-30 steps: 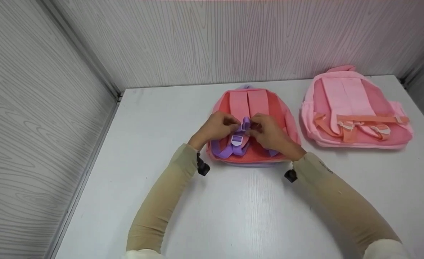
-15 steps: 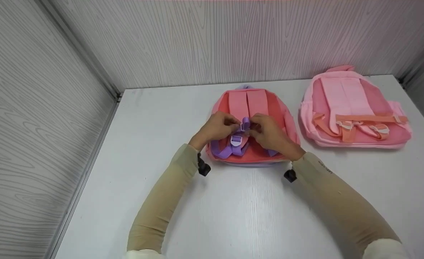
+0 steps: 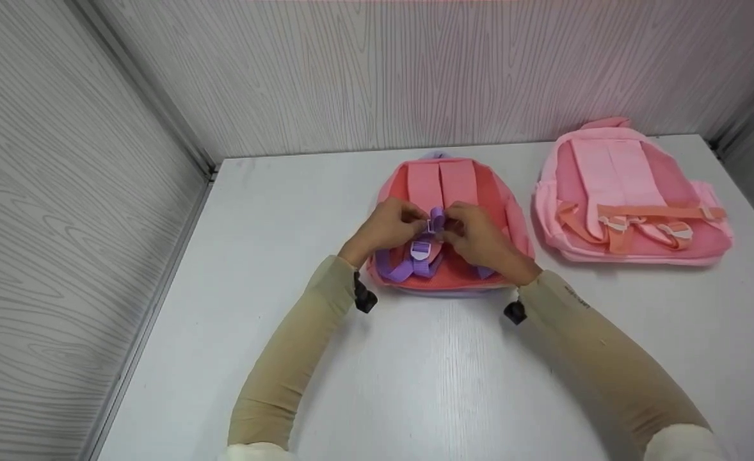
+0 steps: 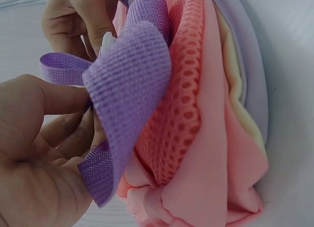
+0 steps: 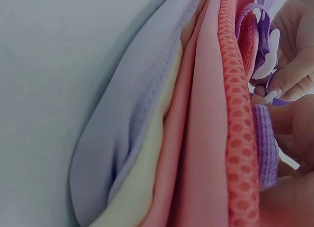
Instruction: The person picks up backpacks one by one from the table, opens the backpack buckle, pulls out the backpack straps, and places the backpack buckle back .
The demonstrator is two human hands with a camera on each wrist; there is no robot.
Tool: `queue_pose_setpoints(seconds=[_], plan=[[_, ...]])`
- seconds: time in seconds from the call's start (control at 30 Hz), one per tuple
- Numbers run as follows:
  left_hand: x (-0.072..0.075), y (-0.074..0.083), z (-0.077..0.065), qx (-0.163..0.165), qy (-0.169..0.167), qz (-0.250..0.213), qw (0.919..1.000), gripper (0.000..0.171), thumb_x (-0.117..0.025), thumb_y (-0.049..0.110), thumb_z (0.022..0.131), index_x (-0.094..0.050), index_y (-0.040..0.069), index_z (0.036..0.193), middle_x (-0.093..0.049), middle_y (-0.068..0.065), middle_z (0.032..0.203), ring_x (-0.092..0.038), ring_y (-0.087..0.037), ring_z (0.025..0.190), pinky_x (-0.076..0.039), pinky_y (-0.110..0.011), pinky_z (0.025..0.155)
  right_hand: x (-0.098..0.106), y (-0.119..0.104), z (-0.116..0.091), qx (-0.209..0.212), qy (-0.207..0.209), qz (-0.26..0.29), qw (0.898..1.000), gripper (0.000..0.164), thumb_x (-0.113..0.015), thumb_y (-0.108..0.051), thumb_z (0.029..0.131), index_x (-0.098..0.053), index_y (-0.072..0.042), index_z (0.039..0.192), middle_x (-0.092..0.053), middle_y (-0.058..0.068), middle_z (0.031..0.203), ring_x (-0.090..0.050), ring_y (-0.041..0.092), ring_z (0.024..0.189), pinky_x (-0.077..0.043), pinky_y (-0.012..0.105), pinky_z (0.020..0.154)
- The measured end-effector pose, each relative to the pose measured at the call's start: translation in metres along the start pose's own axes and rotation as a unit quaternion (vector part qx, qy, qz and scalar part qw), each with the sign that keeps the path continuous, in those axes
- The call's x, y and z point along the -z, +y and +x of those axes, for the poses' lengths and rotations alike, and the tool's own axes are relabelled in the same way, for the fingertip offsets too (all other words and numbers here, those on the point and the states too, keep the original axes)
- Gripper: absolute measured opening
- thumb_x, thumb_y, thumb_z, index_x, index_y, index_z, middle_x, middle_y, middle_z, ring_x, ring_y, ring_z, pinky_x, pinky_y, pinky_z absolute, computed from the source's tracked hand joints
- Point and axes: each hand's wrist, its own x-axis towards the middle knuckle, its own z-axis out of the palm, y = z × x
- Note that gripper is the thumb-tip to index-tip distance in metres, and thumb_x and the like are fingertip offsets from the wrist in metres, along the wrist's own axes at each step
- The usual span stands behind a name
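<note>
A small coral-pink backpack [image 3: 460,179] lies on the table with its shoulder straps facing up. Over its middle, my left hand [image 3: 386,225] pinches a white strap buckle threaded with purple webbing. From the other side, my right hand [image 3: 479,237] pinches a loop of the purple strap [image 3: 438,216] between thumb and fingers. Just below hangs a second white buckle [image 3: 420,250] on purple webbing. In the left wrist view a purple strap [image 4: 130,84] crosses in front of the left hand [image 4: 39,153]. The right wrist view shows the bag's red mesh back [image 5: 239,138] beside both hands.
A lighter pink backpack [image 3: 614,173] with orange straps [image 3: 652,211] lies at the right. The white table [image 3: 287,205] meets a wood-grain panel [image 3: 364,77] at the back, with another panel [image 3: 63,224] on the left.
</note>
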Motion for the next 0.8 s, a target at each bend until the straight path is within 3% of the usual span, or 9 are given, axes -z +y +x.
queue_pose_setpoints(seconds=[0.4,0.8], plan=[[0.003,0.001,-0.003,-0.001,-0.003,-0.009,1.0,0.023,-0.066,0.016,0.105,-0.078,0.004,0.12,-0.078,-0.008,0.111,-0.065,-0.014,0.091,-0.055,-0.029,0.081,0.0,0.001,0.001,-0.009,0.001,0.003,1.0,0.018,-0.076,-0.001,0.097,-0.076,0.003,0.115,-0.071,0.016,0.103,-0.068,0.029,0.1,-0.06,0.048,0.097],[0.012,-0.003,-0.006,0.006,-0.013,0.019,0.9997,0.022,-0.066,0.019,0.106,-0.081,0.007,0.117,-0.077,-0.005,0.109,-0.065,-0.014,0.092,-0.056,-0.031,0.084,0.0,0.0,0.002,-0.019,-0.001,0.008,1.0,0.017,-0.075,-0.002,0.098,-0.077,0.0,0.115,-0.071,0.014,0.104,-0.068,0.027,0.101,-0.06,0.049,0.099]])
